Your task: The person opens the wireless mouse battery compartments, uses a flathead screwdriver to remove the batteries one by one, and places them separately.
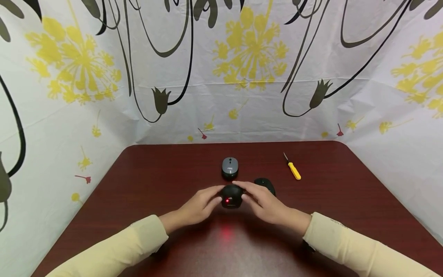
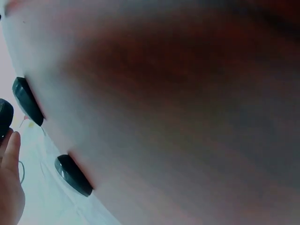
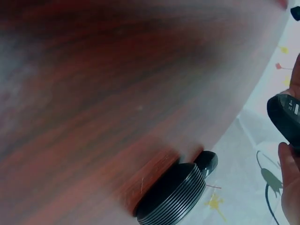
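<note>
A black computer mouse [image 1: 231,195] is held up off the table between both hands, with a red light glowing on its underside. The left hand [image 1: 199,204] grips its left side with fingers and thumb. From the other side, the right hand [image 1: 264,204] holds it the same way. At the edge of the right wrist view the held mouse [image 3: 282,119] appears tilted. Behind the right hand lies another black mouse [image 1: 265,184], partly hidden; its ribbed side [image 3: 178,199] shows in the right wrist view. A grey-topped mouse [image 1: 230,167] lies just beyond the held one.
A screwdriver with a yellow handle [image 1: 294,171] lies toward the back right of the dark red-brown table [image 1: 166,165]. A white patterned cloth [image 1: 207,69] hangs behind and along both sides. A red glow [image 1: 226,231] reflects on the tabletop near the front.
</note>
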`<state>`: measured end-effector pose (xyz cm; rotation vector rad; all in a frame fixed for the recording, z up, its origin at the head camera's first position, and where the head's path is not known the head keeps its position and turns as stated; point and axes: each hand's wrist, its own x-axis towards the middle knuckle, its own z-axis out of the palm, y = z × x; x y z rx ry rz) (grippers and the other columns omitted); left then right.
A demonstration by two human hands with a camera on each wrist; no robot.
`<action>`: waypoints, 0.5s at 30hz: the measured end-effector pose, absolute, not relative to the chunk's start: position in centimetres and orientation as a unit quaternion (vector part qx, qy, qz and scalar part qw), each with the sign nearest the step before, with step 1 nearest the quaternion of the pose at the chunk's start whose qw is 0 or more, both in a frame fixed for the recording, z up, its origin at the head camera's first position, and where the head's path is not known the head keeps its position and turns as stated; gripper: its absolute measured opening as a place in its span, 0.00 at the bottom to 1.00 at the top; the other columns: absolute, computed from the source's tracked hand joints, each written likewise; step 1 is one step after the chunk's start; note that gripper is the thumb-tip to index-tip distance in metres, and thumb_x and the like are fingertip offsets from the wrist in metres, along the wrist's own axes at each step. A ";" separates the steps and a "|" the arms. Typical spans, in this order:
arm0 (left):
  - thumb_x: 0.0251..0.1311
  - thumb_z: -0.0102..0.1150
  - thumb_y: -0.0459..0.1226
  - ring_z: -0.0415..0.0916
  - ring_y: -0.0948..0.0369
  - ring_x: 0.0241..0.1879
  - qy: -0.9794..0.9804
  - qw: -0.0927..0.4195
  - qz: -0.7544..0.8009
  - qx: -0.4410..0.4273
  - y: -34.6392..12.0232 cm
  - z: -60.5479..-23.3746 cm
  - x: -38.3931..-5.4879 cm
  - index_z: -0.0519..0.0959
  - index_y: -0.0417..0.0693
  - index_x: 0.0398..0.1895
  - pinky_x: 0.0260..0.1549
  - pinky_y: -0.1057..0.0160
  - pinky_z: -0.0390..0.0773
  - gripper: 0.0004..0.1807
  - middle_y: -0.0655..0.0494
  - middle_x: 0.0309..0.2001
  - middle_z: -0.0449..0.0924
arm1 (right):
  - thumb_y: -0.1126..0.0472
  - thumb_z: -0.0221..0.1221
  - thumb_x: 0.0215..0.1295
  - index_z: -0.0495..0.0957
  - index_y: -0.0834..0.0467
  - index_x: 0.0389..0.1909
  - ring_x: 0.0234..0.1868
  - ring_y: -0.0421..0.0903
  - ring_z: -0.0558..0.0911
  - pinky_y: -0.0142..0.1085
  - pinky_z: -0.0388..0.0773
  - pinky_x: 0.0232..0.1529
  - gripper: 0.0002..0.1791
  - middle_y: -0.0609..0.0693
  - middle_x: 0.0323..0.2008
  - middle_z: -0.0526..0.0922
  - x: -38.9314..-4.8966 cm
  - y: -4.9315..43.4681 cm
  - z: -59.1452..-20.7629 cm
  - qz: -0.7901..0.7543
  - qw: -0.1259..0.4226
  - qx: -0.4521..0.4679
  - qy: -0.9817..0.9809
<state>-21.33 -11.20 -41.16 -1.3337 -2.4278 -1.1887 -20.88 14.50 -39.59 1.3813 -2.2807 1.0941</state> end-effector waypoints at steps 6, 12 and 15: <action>0.74 0.46 0.38 0.76 0.61 0.50 -0.803 0.008 -0.468 -0.369 -10.7 -41.0 -20.7 0.69 0.42 0.65 0.52 0.59 0.76 0.20 0.51 0.59 0.75 | 0.69 0.52 0.72 0.68 0.60 0.66 0.56 0.45 0.78 0.40 0.77 0.53 0.23 0.54 0.59 0.77 -20.8 14.2 -39.3 0.438 0.094 0.412 -0.794; 0.75 0.45 0.37 0.80 0.54 0.47 -0.763 -0.064 -0.569 -0.300 -10.4 -40.8 -20.1 0.67 0.36 0.66 0.49 0.55 0.79 0.21 0.41 0.61 0.71 | 0.60 0.51 0.75 0.69 0.56 0.67 0.59 0.45 0.75 0.40 0.74 0.56 0.21 0.49 0.60 0.76 -20.5 13.9 -38.7 0.494 0.012 0.323 -0.807; 0.75 0.45 0.35 0.81 0.49 0.46 -0.735 -0.089 -0.613 -0.276 -10.2 -40.8 -20.0 0.65 0.32 0.66 0.45 0.54 0.81 0.22 0.36 0.60 0.70 | 0.60 0.51 0.75 0.69 0.58 0.66 0.58 0.47 0.76 0.39 0.75 0.55 0.22 0.51 0.59 0.76 -20.5 13.7 -38.4 0.529 -0.026 0.294 -0.796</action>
